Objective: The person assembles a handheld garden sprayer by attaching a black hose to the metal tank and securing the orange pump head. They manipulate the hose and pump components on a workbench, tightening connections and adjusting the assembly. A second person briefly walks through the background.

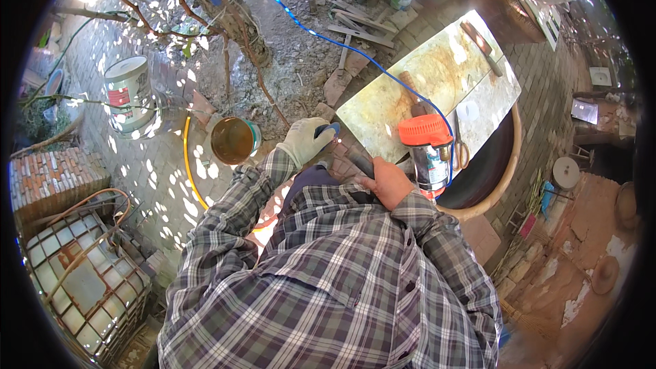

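Note:
My left hand [304, 141], in a pale work glove, closes around a small dark blue rounded piece [329, 129] whose kind I cannot make out. Bare, my right hand [391, 184] wraps round a dark cylindrical handle [360, 160] pointing up and left; its far end is unclear. Just right of that hand stands an orange-topped electric pump [427, 154] with a labelled body and a blue cord [369, 59]. It is beside a stained pale board [383, 113]. A pair of scissors [462, 156] lies by the pump, and a wooden-handled tool [413, 96] rests on the board behind it.
The board lies across a large round vat [509, 164]. A long tool [480, 46] sits on its far part. Left are a bucket of brownish liquid [232, 141], a yellow hose [188, 171], a white bucket [128, 96] and a caged tank [82, 280]. A tree trunk [232, 14] rises ahead.

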`<state>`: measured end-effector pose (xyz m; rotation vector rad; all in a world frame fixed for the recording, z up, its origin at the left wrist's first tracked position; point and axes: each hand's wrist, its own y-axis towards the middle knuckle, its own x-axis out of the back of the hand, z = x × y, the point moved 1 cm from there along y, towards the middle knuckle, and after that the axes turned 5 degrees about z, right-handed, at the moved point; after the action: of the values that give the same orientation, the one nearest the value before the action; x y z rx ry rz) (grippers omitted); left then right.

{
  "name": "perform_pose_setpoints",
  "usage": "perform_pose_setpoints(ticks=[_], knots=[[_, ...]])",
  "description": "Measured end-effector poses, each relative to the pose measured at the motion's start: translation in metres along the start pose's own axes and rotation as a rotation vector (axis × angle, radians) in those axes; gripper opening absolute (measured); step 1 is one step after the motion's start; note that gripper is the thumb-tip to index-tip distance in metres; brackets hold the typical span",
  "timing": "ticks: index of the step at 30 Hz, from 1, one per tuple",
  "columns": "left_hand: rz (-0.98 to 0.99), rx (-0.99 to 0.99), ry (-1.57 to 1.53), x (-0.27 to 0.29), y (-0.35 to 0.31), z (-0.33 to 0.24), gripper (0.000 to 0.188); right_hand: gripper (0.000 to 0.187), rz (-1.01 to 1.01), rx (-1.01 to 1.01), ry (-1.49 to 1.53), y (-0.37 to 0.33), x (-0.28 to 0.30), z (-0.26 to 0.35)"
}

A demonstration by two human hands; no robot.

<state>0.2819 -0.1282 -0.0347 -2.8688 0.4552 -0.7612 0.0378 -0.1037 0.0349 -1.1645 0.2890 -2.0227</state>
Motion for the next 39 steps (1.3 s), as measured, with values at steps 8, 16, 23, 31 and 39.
perform_pose_setpoints(ticks=[8,16,23,31,39], knots=[[0.068,0.158,-0.188,-0.024,0.007,0.036,0.049,0.049,0.067,-0.059,-0.05,0.007,0.001,0.009],[0.067,0.059,-0.137,-0.046,0.011,0.036,0.046,0.048,0.11,-0.129,-0.2,0.009,0.003,-0.001],[0.143,-0.003,-0.146,-0.049,0.015,0.023,0.042,0.051,0.13,-0.149,-0.228,0.014,0.006,-0.006],[0.143,-0.007,-0.031,-0.043,0.014,0.02,0.045,0.055,0.199,-0.204,-0.243,0.019,0.007,-0.016],[0.111,-0.031,0.036,-0.04,0.013,0.024,0.048,0.056,0.224,-0.219,-0.25,0.024,0.006,-0.016]])
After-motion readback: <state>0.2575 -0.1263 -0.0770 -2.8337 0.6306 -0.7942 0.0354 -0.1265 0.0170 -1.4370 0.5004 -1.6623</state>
